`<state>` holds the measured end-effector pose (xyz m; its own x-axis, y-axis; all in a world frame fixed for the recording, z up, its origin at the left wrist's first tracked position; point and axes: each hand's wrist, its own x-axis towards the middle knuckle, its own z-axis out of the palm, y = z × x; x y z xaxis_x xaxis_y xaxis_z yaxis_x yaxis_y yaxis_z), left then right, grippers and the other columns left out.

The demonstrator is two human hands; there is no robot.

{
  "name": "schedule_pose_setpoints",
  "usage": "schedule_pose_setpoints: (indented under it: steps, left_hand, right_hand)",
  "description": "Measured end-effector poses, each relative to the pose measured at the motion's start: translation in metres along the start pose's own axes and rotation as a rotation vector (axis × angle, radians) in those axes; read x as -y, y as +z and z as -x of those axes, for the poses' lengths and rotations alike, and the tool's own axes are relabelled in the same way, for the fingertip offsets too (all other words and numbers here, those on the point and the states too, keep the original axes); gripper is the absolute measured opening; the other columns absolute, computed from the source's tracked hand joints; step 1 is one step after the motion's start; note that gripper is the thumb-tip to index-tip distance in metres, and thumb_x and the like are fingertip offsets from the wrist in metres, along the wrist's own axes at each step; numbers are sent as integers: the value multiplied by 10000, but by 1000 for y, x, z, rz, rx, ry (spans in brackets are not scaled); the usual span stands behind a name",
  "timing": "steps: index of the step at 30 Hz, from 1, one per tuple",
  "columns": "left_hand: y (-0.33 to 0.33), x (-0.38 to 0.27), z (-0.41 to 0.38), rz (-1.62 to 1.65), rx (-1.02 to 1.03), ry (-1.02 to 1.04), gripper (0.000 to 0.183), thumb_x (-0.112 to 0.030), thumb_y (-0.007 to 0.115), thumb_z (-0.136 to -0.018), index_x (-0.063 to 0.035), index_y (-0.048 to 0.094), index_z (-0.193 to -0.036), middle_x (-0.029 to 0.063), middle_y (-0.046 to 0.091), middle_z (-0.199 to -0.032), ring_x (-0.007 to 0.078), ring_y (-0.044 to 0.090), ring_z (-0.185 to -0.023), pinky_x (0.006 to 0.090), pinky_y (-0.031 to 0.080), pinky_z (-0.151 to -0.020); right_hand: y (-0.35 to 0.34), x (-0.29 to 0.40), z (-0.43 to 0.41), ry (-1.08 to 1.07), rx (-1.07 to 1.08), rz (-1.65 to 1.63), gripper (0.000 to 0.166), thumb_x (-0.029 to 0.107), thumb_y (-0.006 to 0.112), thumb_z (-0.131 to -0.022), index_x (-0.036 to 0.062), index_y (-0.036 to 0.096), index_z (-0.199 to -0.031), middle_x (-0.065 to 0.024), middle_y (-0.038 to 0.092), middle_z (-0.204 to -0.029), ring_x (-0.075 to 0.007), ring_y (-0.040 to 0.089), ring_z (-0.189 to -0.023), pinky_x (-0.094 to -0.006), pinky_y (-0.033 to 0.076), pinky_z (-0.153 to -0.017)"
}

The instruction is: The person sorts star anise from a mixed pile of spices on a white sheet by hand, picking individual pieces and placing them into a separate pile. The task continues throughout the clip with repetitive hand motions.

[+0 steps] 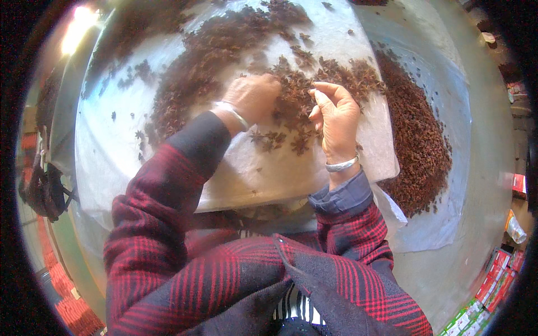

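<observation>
Star anise pods (294, 84) lie in heaps over a table covered with white plastic sheeting (269, 172). My left hand (254, 94), a silver bangle at its wrist, is palm down at the near side of the spread pods, its fingertips hidden behind the hand and blurred; whether it holds a pod cannot be told. To its right, my right hand (336, 111), also with a silver bangle, is raised over the pods, thumb near the bent index finger. No pod shows between those fingers. A few loose star anise pods (269, 140) lie just below and between the hands.
A large pile of small brown pods (414, 138) lies on a plastic sheet (456, 168) on the floor to the right. Red and green boxes (496, 277) stand at the lower right. A dark chair-like object (48, 191) and red stacked items (75, 311) are at the left.
</observation>
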<state>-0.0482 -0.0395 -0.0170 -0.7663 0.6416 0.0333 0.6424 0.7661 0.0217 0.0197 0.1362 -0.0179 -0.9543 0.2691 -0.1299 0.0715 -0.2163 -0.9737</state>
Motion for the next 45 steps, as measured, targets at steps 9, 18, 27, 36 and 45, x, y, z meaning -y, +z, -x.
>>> schedule_pose_setpoints:
  steps: [9,18,27,36,45]
  left_hand:
    - [-16,9,27,1246,66,-493,151,-174,639,-887,-36,653,-947,-33,573,-741,54,513,-618,220,434,-552]
    - [-26,-21,31,1810,92,-509,110,-150,634,-883,-51,628,-931,-13,585,-754,55,510,-590,200,422,-528]
    - [-50,-11,63,1744,65,-413,132,-154,588,-912,-28,609,-946,-7,564,-744,91,524,-602,231,442,-563]
    - [-36,-24,135,763,355,-66,240,-156,628,-811,-44,613,-1023,191,640,-858,349,639,-789,420,511,-713]
    - [-7,-15,65,591,-49,-226,336,-71,569,-831,-66,539,-1165,193,622,-1011,383,615,-927,442,498,-785]
  right_hand:
    - [0,3,4,25,123,-14,165,42,582,-903,6,623,-1059,-78,667,-933,-48,540,-565,-162,386,-442]
    - [2,3,7,124,288,-106,235,73,616,-895,4,612,-1120,-32,660,-845,-51,545,-590,-171,427,-491]
    - [-8,4,2,47,149,-123,166,83,598,-910,27,636,-1061,-75,676,-862,-72,582,-587,-179,433,-466]
    - [-23,3,-5,-40,-16,-91,144,71,584,-910,7,628,-1031,-77,658,-828,-85,573,-563,-196,417,-450]
    - [-20,5,-2,-28,-26,-86,129,64,569,-917,10,626,-1019,-72,654,-824,-81,564,-559,-186,411,-446]
